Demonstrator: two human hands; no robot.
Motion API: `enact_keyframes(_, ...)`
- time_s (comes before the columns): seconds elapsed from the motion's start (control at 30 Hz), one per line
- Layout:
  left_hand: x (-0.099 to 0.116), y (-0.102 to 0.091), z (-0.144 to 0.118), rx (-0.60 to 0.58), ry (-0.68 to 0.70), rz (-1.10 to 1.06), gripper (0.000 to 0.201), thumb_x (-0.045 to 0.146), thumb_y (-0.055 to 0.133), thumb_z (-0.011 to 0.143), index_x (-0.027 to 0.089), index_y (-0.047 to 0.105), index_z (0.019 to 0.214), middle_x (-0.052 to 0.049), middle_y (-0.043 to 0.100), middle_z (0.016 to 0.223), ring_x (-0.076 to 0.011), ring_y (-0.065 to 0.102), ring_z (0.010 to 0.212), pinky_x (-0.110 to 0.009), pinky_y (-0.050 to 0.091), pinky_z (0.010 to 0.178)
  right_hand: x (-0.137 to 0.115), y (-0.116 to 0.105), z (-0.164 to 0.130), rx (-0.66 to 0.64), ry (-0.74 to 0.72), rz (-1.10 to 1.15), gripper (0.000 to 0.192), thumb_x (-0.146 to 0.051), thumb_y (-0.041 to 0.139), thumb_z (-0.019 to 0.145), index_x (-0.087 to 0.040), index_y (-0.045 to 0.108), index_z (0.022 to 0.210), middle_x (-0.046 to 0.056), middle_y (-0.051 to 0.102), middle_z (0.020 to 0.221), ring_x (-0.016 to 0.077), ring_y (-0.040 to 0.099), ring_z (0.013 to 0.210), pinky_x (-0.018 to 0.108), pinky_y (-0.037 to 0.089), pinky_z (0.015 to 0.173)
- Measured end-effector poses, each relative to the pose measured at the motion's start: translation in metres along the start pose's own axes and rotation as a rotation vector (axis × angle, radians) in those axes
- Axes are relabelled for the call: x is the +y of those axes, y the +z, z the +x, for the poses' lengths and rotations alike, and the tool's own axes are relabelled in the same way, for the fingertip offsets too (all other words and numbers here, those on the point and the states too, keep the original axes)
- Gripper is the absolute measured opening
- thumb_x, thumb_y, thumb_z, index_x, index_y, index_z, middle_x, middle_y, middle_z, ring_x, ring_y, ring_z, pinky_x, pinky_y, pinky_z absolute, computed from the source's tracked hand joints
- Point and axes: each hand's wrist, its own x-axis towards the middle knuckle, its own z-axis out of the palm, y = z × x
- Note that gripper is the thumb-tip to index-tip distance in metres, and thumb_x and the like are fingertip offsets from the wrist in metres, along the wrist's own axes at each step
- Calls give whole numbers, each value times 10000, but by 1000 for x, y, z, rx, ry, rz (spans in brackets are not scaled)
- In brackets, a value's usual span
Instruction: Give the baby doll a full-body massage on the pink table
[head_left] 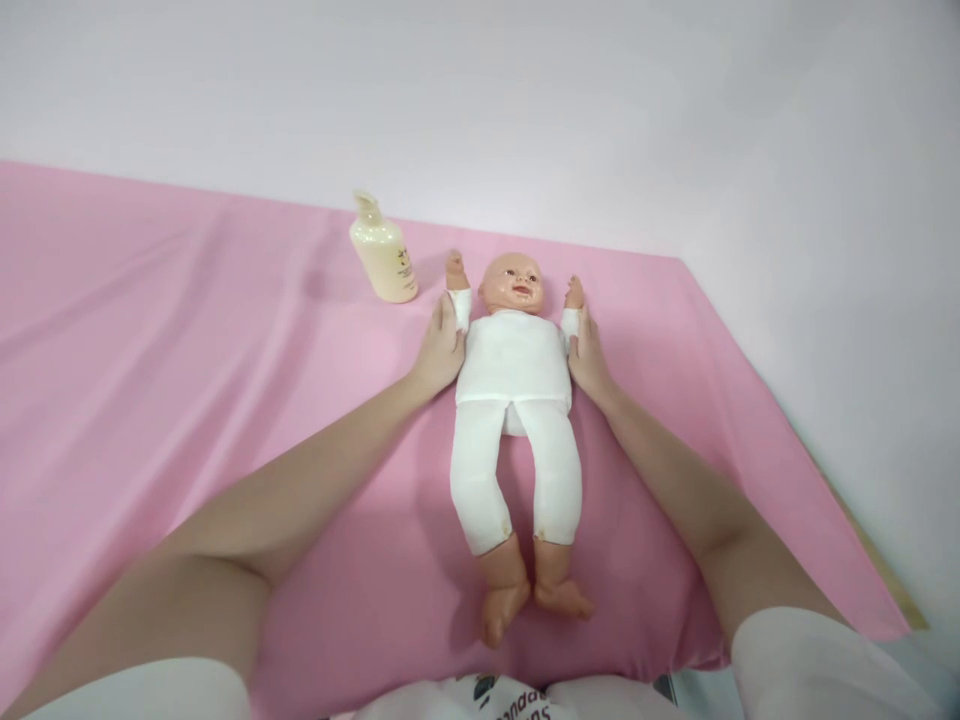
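- Doll (514,372) supine on pink sheet (187,380); bottle (383,255) beyond its shoulder.
- Left hand (440,352), right hand (587,355): open, flat against doll's sides.
- Press evenly, both sides.

Cream lotion bottle (383,252), perhaps capped, on pink sheet (150,330)

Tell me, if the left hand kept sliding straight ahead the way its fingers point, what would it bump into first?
The left hand lies flat beside the doll, fingers pointing up along its raised arm. Straight on looks like bare pink sheet; the lotion bottle stands left of that line, though depth is uncertain.
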Motion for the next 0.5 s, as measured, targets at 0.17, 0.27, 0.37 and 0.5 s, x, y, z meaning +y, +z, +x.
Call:
enact_keyframes(0.17,-8,-1,1,-2,-67,31,814,539,530,936,139,258,1591,-253,526,1448,-416,507,1360,-631,362,1150,-3,-4,-1,-33,92,-15,712,-478,429,968,-243,215,1606,122,419,1607,317,411,1480,612,298,1251)
enact_keyframes(0.27,-4,-3,2,-25,-119,103,765,466,497,942,104,292,1583,-235,659,1236,-402,624,1173,-643,428,1064,-5,-7,0,-14,170,-24,736,-471,494,931,-209,274,1582,138,469,1573,341,446,1457,616,323,1234)
enact_keyframes(0.37,0,-6,2,-27,-129,204,657,408,477,934,126,421,1524,-208,696,1182,-398,637,1137,-636,441,1044,-5,-10,1,-1,221,-35,706,-506,519,914,-198,364,1531,148,551,1497,359,520,1392,615,365,1204)
enact_keyframes(0.5,1,-8,2,21,-95,223,541,389,515,903,196,558,1406,-154,731,1118,-386,652,1119,-598,464,1038,-3,-12,2,-1,209,-42,591,-514,511,913,-215,494,1422,136,663,1348,365,614,1268,632,424,1144)
